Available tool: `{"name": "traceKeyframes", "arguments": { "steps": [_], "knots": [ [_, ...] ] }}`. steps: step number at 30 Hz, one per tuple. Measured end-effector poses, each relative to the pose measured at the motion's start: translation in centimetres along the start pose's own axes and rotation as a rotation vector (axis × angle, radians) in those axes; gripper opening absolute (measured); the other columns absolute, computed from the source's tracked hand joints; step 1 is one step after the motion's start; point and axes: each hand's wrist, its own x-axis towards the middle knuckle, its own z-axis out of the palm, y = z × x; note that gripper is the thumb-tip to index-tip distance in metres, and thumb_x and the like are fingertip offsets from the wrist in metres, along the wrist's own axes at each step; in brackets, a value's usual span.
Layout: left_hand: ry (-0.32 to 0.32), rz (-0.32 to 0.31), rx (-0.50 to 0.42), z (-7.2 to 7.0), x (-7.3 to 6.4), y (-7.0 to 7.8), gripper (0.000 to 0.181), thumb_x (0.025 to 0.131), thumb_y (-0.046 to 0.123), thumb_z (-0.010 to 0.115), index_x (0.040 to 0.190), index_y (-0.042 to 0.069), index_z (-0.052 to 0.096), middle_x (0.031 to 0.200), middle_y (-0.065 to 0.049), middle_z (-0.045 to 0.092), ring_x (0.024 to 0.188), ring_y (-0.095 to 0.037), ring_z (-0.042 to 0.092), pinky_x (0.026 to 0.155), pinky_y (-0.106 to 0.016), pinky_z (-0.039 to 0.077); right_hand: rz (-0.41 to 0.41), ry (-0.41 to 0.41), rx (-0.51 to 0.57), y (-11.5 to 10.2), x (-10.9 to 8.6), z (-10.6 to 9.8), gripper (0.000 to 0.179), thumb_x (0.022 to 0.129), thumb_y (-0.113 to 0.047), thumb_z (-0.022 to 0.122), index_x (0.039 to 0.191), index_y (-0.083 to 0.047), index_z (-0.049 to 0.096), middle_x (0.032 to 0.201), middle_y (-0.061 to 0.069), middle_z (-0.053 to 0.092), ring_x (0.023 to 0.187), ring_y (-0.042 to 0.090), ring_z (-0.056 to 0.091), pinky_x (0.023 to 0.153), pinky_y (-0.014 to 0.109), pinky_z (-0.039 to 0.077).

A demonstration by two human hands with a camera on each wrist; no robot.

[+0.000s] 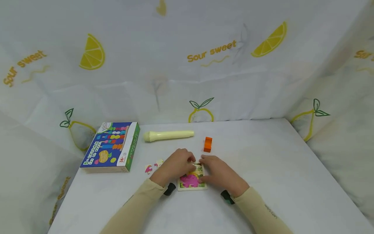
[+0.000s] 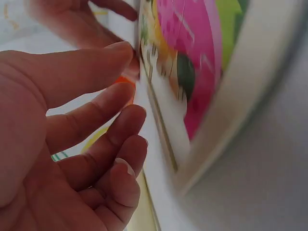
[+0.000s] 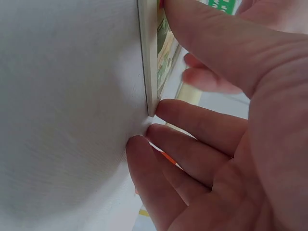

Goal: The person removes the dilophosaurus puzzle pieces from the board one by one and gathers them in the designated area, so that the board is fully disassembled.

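A jigsaw puzzle board point(image 1: 191, 180) with a pink animal picture and a pale rim lies flat between the hands. My left hand point(image 1: 179, 164) hovers over its upper left part, fingers loosely bent; nothing shows between its thumb and fingertips point(image 2: 129, 108). A pale bare patch shows in the picture close to these fingers in the left wrist view. My right hand point(image 1: 223, 174) rests along the board's right side. Its thumb point(image 3: 207, 36) lies over the rim, while the index fingertip touches the far corner and the other fingers lie on the table.
Loose puzzle pieces point(image 1: 149, 169) lie left of the board, partly behind the left forearm. An orange block point(image 1: 207, 144) and a pale yellow microphone-shaped stick point(image 1: 169, 135) lie farther back. A blue and green toy box point(image 1: 109, 148) is at the left. A patterned cloth point(image 1: 163, 81) hangs behind.
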Motion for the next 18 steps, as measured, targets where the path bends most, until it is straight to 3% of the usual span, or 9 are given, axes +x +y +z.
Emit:
{"name": "traceKeyframes", "arguments": {
  "steps": [5,18],
  "knots": [
    [-0.016,0.006,0.082,0.8,0.2,0.8,0.03,0.095,0.036,0.083,0.115,0.015,0.08,0.106,0.001,0.07,0.099,-0.014,0.056,0.088,-0.029,0.055,-0.026,-0.002,-0.016,0.0,0.3,0.4,0.071,0.084,-0.034,0.094,0.143,-0.004,0.068,0.157,0.014,0.06,0.15,0.034,0.053,0.123,0.052,0.044],
    [-0.016,-0.001,0.142,1.0,0.2,1.7,0.035,0.096,0.04,0.083,0.119,0.014,0.079,0.111,-0.001,0.068,0.1,-0.015,0.054,0.084,-0.026,0.055,0.003,-0.005,-0.018,-0.2,0.1,0.0,0.075,0.085,-0.033,0.094,0.147,-0.001,0.065,0.159,0.012,0.059,0.151,0.033,0.052,0.125,0.051,0.043]
  ]
}}
